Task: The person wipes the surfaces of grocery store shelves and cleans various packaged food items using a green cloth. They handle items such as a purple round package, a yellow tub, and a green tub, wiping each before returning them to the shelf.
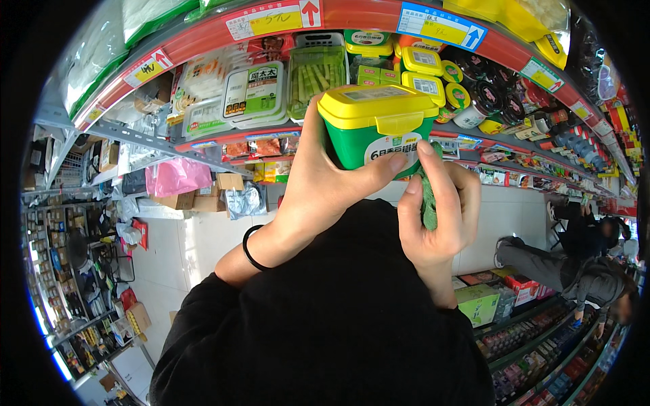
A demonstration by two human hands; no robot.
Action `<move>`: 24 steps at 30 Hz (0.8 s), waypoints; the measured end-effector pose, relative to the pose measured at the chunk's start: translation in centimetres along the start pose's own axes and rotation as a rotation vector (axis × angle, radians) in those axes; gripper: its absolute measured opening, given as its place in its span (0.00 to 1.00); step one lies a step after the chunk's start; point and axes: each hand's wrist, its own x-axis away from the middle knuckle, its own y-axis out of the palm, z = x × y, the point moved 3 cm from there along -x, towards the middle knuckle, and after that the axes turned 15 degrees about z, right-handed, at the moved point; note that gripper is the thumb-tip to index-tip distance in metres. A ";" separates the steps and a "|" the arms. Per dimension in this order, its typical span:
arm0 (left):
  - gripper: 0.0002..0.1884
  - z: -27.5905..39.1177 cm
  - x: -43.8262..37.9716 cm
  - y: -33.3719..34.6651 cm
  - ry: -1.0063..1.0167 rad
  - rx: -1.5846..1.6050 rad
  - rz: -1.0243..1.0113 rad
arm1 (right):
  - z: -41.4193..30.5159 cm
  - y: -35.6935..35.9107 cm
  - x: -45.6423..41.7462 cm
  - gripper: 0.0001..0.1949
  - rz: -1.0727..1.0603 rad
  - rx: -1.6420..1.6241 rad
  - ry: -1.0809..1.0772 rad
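My left hand [325,188] grips a green plastic tub [350,144] with a yellow lid [381,104], raised in front of the shelf. The tub is tilted, so its lid and its printed front label both face me. A folded green cloth [430,200] is pinched between the thumb and fingers of my right hand [442,213]. That cloth reaches up to the tub's right side, and my right index fingertip lies close to the label; whether it touches cannot be made out.
Behind the tub, a shelf holds packed trays of green stalks [316,76], similar yellow-lidded tubs [421,61] and dark-lidded jars [487,96]. A red shelf edge [360,20] with price tags runs above. People [569,274] are by the lower right shelves. Cardboard boxes [208,200] stand at left.
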 end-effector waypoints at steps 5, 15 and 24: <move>0.40 0.1 0.1 -0.2 -0.007 -0.015 -0.003 | -0.1 0.1 -0.1 0.28 0.029 -0.030 -0.008; 0.41 0.2 0.3 -0.2 0.002 0.000 0.013 | -0.1 0.4 -0.2 0.26 0.067 -0.063 -0.034; 0.42 -0.3 0.3 -0.3 -0.013 -0.064 -0.007 | 0.0 0.2 -0.2 0.25 0.080 -0.050 -0.050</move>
